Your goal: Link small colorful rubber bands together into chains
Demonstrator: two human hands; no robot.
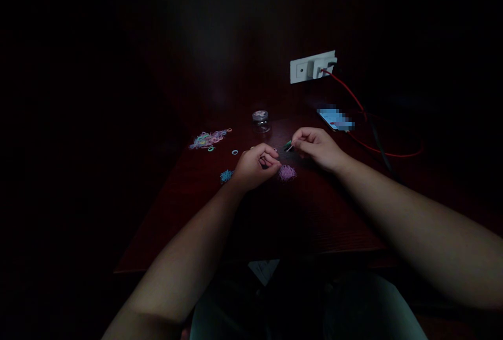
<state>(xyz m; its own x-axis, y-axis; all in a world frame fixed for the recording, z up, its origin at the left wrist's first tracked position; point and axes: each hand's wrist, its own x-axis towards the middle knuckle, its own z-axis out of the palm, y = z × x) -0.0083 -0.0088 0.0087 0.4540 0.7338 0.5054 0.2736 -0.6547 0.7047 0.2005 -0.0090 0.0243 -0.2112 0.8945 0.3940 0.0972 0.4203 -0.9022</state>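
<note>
Low over the dark red table (188, 214), my left hand (257, 167) has its fingers curled in towards the thumb; whatever it may hold is too small to make out. My right hand (316, 147) is closed in a pinch, with a small thin pale and green thing (290, 145) at its fingertips. A pile of small purple bands (287, 173) lies just below and between the hands. Partly behind my left wrist is a pile of blue bands (226, 175). One loose blue band (234, 152) rests to the left of that hand.
A larger mixed heap of coloured bands (208, 140) is at the left. Behind the hands stands a clear lidded jar (260, 120). At the back right lie a phone (334, 119) and a red cable (349, 91) running from the wall socket (302, 69). The surroundings are very dark.
</note>
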